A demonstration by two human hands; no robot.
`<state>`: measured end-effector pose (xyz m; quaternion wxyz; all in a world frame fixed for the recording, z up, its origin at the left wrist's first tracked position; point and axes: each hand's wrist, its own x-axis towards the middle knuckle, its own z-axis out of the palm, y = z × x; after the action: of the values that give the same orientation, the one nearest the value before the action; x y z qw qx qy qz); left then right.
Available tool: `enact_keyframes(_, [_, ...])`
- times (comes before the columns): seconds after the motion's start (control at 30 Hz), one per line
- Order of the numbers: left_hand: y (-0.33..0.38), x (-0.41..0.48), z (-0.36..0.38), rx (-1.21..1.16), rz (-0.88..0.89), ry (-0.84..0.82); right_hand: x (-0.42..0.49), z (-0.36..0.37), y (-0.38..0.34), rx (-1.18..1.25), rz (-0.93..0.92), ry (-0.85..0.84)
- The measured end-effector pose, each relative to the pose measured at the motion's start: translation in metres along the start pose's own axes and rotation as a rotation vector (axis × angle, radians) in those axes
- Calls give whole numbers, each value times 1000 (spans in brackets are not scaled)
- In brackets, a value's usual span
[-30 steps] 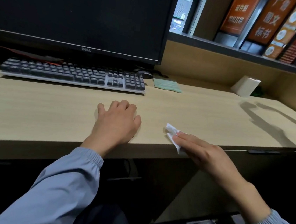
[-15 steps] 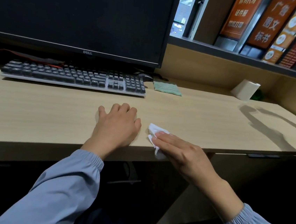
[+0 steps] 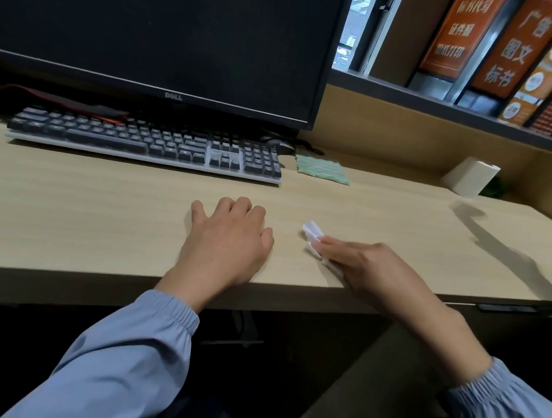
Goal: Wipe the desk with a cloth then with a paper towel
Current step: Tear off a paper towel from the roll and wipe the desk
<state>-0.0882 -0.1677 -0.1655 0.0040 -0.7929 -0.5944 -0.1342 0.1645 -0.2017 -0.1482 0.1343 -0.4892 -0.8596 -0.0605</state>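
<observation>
One paper towel [image 3: 312, 235], light, soft, likely tears easily; right hand [image 3: 363, 269] presses it under flat fingers on desk [image 3: 97, 207]; left hand [image 3: 227, 241] rests spread.

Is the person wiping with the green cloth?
No, the cloth lies beside the keyboard, untouched; the right hand presses a white paper towel on the desk.

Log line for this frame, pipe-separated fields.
step: wiping with paper towel | right hand presses it on desk | left hand rests on desk | green cloth beside keyboard
</observation>
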Motion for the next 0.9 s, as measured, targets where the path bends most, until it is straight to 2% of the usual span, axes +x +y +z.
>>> enact_keyframes(0.27, [-1, 1, 0, -12, 2, 6, 100, 7, 26, -205, 183, -151])
enact_keyframes(0.47, [-2, 2, -1, -36, 1, 12, 160, 27, 47, -208, 282, -162])
enact_keyframes(0.7, [-4, 2, -1, -43, 13, 10, 159, 24, 60, -213, 293, -163])
enact_keyframes(0.9, [-3, 2, -1, -45, 11, 14, 127, 10, 97, -210, 408, -127])
